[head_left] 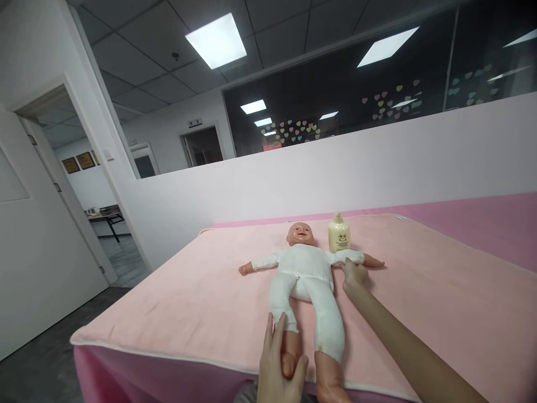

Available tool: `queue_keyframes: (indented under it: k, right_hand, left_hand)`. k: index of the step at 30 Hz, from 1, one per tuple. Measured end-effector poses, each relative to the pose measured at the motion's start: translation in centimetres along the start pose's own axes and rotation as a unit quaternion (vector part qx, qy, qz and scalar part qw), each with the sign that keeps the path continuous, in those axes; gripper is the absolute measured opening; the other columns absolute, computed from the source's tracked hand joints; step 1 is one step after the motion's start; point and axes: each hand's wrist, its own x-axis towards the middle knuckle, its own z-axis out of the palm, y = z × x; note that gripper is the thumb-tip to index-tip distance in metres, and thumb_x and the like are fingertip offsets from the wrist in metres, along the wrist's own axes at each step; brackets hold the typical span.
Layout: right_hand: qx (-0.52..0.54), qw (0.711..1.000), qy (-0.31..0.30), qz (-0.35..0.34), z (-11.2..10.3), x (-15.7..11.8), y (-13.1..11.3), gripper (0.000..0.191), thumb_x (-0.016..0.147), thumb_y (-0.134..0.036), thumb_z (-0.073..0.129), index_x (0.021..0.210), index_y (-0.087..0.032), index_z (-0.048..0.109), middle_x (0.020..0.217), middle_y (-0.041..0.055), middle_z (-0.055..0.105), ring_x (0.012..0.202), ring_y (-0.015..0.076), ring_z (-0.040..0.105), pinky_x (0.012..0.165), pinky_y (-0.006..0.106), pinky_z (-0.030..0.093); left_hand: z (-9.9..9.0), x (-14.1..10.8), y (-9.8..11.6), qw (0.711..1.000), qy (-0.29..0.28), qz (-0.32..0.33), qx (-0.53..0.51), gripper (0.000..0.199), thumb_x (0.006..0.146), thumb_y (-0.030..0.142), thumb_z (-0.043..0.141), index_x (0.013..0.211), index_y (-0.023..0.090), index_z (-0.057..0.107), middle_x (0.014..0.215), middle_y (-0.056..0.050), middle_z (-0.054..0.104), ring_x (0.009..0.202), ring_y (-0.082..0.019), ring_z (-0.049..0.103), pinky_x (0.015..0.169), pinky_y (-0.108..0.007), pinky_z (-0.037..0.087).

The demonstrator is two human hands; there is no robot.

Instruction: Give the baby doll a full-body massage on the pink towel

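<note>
A baby doll point(305, 268) in a white cloth body suit lies on its back, head away from me, arms spread out to both sides. My right hand point(356, 275) is closed on the doll's white-sleeved arm at the right; the fingertips are partly hidden. Near the front edge, my left hand point(280, 366) lies around the doll's left-side lower leg and foot point(289, 355). Its fingers are stretched out along one side of the leg, with the thumb apart on the other. Just beyond my right hand stands a pale yellow pump bottle point(339, 235), upright.
Under the doll is a light pink blanket point(188, 302) over a darker pink covered surface point(495, 224). A low white wall point(335, 173) with dark glass above it stands behind. To the left is an open doorway with a white door point(37, 235).
</note>
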Motion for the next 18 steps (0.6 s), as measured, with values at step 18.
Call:
queue_keyframes:
  k: [18]
  right_hand:
    - [-0.028,0.998,0.055,0.004,1.1,-0.4,0.1,0.041,0.057,-0.026,0.052,0.096,-0.015,0.059,0.097,0.0127,0.067,0.084,0.0263,0.064,0.066,0.030,0.049]
  left_hand:
    - [2.3,13.2,0.4,0.993,-0.088,0.026,0.076,0.072,0.080,0.036,0.051,0.143,0.011,0.027,0.150,-0.010,0.020,0.140,-0.024,0.006,0.114,-0.038,0.011]
